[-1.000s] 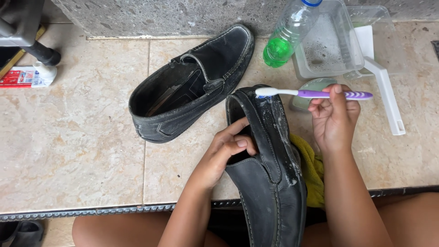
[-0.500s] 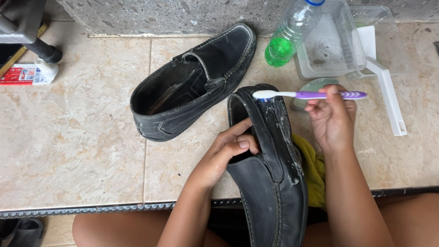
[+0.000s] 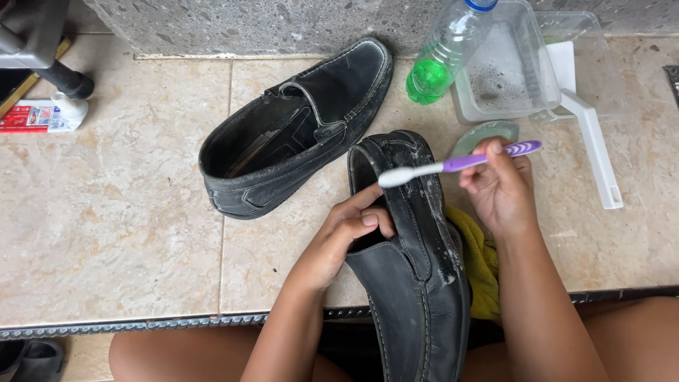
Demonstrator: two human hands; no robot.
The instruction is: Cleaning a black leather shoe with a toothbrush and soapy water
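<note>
Fingers of left hand (image 3: 344, 237) curl inside soapy black leather loafer (image 3: 414, 283) overhanging the tiled ledge (image 3: 106, 233); right hand (image 3: 501, 189) pinches purple-handled toothbrush (image 3: 453, 164); red-and-white toothpaste tube (image 3: 39, 115) lies far left.

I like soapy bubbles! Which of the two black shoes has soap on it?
The black shoe held by the left hand, under the purple toothbrush, shows white suds. The other black shoe lies untouched and looks dry.

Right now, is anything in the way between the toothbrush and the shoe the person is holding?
Nothing visible is. The right hand holds the purple toothbrush, and its white head sits right over the heel end of the black shoe. The left hand grips that shoe's opening from the side, clear of the brush head.
</note>
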